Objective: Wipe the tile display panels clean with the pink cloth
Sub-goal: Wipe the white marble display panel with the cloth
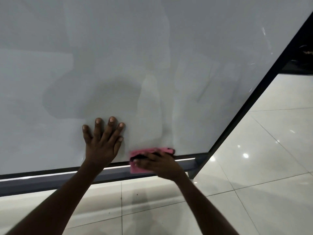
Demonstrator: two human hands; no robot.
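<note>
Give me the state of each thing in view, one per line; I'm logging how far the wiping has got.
Left hand: flat on the panel, fingers spread.
Right hand: holding the cloth at the bottom edge.
Pink cloth: bunched, against panel and frame.
Grey tile panel: upright, glossy, faint streaks.
Dark frame: runs along the panel's bottom edge.

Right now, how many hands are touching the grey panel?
2. The left hand lies flat, fingers spread, on the grey panel; the right hand presses the pink cloth at its bottom edge.
</note>
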